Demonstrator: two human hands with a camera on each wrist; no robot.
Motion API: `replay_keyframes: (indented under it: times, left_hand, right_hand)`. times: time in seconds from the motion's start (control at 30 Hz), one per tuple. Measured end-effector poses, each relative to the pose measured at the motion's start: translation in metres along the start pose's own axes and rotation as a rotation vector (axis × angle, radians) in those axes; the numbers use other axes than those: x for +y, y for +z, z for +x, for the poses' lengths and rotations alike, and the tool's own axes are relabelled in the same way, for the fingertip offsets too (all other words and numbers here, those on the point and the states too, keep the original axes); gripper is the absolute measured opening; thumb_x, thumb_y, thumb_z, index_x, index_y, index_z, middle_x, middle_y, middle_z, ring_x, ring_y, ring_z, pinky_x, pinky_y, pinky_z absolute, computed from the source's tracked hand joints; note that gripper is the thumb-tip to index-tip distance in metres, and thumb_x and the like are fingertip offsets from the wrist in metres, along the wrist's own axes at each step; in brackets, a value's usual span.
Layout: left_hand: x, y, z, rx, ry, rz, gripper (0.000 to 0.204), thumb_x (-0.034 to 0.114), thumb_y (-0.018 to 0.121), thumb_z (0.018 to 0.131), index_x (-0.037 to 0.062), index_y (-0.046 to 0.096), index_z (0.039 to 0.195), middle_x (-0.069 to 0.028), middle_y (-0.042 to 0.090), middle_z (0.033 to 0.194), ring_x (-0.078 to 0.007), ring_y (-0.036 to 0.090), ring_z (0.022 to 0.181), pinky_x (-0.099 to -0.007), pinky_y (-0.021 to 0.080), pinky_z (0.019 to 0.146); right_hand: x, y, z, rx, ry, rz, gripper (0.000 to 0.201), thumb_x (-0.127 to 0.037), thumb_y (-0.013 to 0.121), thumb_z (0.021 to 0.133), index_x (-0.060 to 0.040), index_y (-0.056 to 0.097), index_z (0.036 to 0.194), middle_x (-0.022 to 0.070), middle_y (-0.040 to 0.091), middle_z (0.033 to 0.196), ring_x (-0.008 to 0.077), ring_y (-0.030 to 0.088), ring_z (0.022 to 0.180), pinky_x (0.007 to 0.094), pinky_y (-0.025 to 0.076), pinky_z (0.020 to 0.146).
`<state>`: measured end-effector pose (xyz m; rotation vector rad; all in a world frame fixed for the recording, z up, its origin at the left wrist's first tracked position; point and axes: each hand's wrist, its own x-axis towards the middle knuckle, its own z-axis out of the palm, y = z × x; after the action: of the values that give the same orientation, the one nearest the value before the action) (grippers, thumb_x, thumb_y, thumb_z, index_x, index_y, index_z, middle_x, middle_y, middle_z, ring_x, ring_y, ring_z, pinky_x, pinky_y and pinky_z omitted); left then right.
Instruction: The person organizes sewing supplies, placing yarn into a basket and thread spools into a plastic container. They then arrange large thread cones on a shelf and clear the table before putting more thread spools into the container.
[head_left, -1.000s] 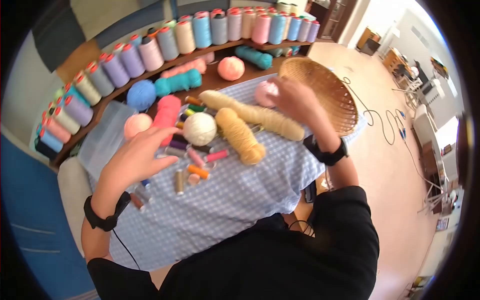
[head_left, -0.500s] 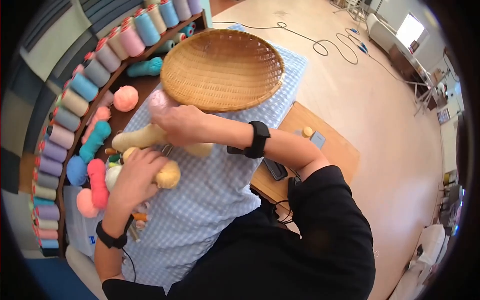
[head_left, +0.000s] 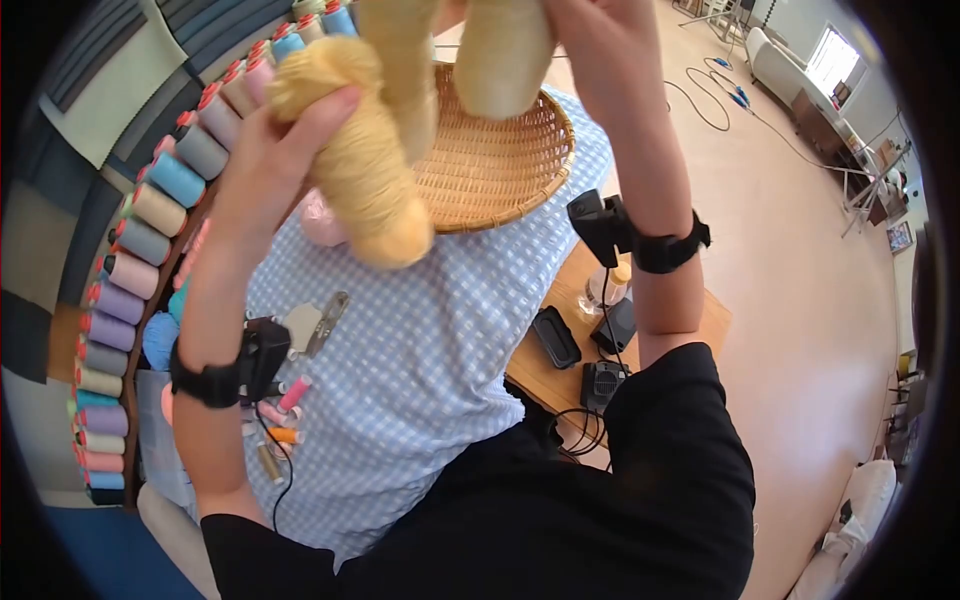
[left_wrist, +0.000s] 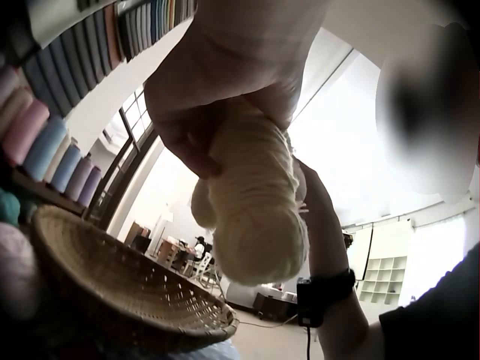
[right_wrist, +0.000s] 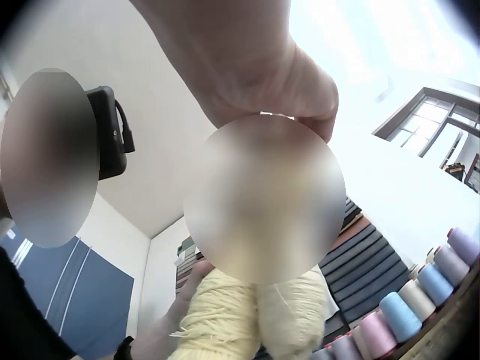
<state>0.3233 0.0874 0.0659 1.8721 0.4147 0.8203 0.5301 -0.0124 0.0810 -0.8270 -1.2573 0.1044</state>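
My left hand point(head_left: 265, 165) grips a yellow yarn skein point(head_left: 370, 185), thumb across its upper part, raised in front of the basket. The left wrist view shows the fingers point(left_wrist: 196, 154) curled round the skein point(left_wrist: 255, 217). My right hand point(head_left: 612, 60) holds up a long cream yarn skein point(head_left: 505, 60) at the top edge of the head view. Two lengths of it hang down, one behind the yellow skein. Below them stands a round wicker basket point(head_left: 500, 185). A pale pink yarn ball point(head_left: 322, 220) lies on the checked cloth point(head_left: 410, 350) at its near left side.
Small thread spools point(head_left: 285, 436), metal snips point(head_left: 326, 322) and a cream yarn ball point(head_left: 302, 326) lie by my left forearm. Large thread cones point(head_left: 175, 180) line a shelf on the left. A wooden stool point(head_left: 690, 330) at right bears a bottle point(head_left: 605, 288) and black devices.
The yellow and cream skeins have been taken up off the cloth, one in each hand. Both hands have risen and moved forward to the basket. Earlier the view swung right.
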Motion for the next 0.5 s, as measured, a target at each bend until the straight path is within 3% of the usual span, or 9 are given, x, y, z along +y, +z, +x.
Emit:
replay_keyframes:
  times: [0.07, 0.17, 0.23, 0.27, 0.3, 0.33, 0.37, 0.43, 0.5]
  left_hand:
    - [-0.008, 0.010, 0.016, -0.006, -0.224, 0.033, 0.046, 0.036, 0.062, 0.085, -0.0028, 0.058, 0.109, -0.0062, 0.062, 0.099, -0.0117, 0.060, 0.090, -0.0254, 0.051, 0.070]
    - [-0.032, 0.015, 0.035, -0.083, -0.303, -0.009, 0.053, 0.043, 0.060, 0.085, -0.0039, 0.057, 0.109, -0.0066, 0.061, 0.102, -0.0129, 0.059, 0.090, -0.0242, 0.050, 0.068]
    - [-0.056, 0.009, 0.039, 0.002, -0.249, 0.069, 0.057, 0.043, 0.062, 0.084, -0.0051, 0.055, 0.114, -0.0076, 0.061, 0.102, -0.0142, 0.059, 0.087, -0.0226, 0.049, 0.067]
    - [-0.060, 0.006, 0.036, 0.039, -0.207, 0.172, 0.058, 0.043, 0.063, 0.083, -0.0056, 0.055, 0.114, -0.0084, 0.061, 0.100, -0.0145, 0.059, 0.086, -0.0230, 0.049, 0.068]
    - [-0.065, 0.001, 0.032, 0.078, -0.168, 0.278, 0.060, 0.043, 0.064, 0.082, -0.0060, 0.055, 0.115, -0.0091, 0.062, 0.099, -0.0149, 0.059, 0.084, -0.0235, 0.049, 0.069]
    - [-0.074, -0.013, 0.028, -0.006, -0.134, 0.336, 0.058, 0.039, 0.066, 0.081, -0.0056, 0.055, 0.116, -0.0137, 0.064, 0.098, -0.0183, 0.061, 0.086, -0.0274, 0.049, 0.075]
    - [-0.083, -0.025, 0.023, 0.016, -0.140, 0.352, 0.058, 0.039, 0.066, 0.081, -0.0056, 0.055, 0.116, -0.0137, 0.064, 0.098, -0.0183, 0.061, 0.086, -0.0274, 0.049, 0.075]
    - [-0.095, -0.044, 0.010, -0.075, -0.116, 0.700, 0.052, 0.032, 0.068, 0.078, -0.0040, 0.058, 0.113, -0.0181, 0.065, 0.099, -0.0229, 0.062, 0.089, -0.0311, 0.047, 0.081]
    - [-0.102, -0.054, 0.003, -0.145, -0.213, 0.754, 0.056, 0.031, 0.070, 0.072, -0.0016, 0.057, 0.116, -0.0214, 0.062, 0.105, -0.0282, 0.061, 0.096, -0.0347, 0.046, 0.085]
  right_hand:
    - [0.003, -0.004, 0.006, 0.049, -0.016, 0.022, 0.039, -0.013, 0.058, 0.089, 0.0007, 0.044, 0.123, 0.0106, 0.063, 0.098, 0.0142, 0.061, 0.087, 0.0244, 0.050, 0.072]
    - [0.022, -0.012, 0.006, 0.114, -0.049, -0.048, 0.039, -0.010, 0.057, 0.089, 0.0005, 0.043, 0.124, 0.0109, 0.062, 0.099, 0.0149, 0.061, 0.091, 0.0237, 0.050, 0.074]
    - [0.053, -0.023, -0.007, -0.052, -0.007, -0.648, 0.031, -0.024, 0.065, 0.083, -0.0001, 0.061, 0.103, 0.0056, 0.065, 0.088, 0.0120, 0.062, 0.076, 0.0263, 0.051, 0.066]
    - [0.054, -0.021, -0.018, -0.111, 0.114, -0.714, 0.030, -0.026, 0.066, 0.084, 0.0004, 0.064, 0.097, 0.0045, 0.065, 0.083, 0.0118, 0.062, 0.073, 0.0266, 0.051, 0.065]
    - [0.062, -0.023, -0.024, -0.110, 0.191, -0.702, 0.033, -0.032, 0.067, 0.078, -0.0023, 0.066, 0.092, 0.0106, 0.067, 0.080, 0.0212, 0.065, 0.073, 0.0319, 0.049, 0.068]
    - [0.066, -0.026, -0.028, -0.087, 0.161, -0.740, 0.032, -0.032, 0.067, 0.079, -0.0026, 0.067, 0.093, 0.0105, 0.067, 0.078, 0.0210, 0.064, 0.072, 0.0315, 0.049, 0.067]
    - [0.066, -0.025, -0.033, -0.066, 0.128, -0.774, 0.031, -0.031, 0.066, 0.080, -0.0029, 0.067, 0.093, 0.0104, 0.067, 0.077, 0.0207, 0.064, 0.071, 0.0311, 0.049, 0.067]
    - [0.057, -0.021, -0.036, -0.114, 0.282, -0.612, 0.029, -0.030, 0.064, 0.082, -0.0029, 0.067, 0.093, 0.0104, 0.066, 0.075, 0.0206, 0.063, 0.070, 0.0306, 0.049, 0.066]
    - [0.055, -0.014, -0.039, -0.175, 0.291, -0.654, 0.027, -0.028, 0.063, 0.084, -0.0030, 0.067, 0.093, 0.0115, 0.066, 0.076, 0.0210, 0.063, 0.071, 0.0306, 0.049, 0.066]
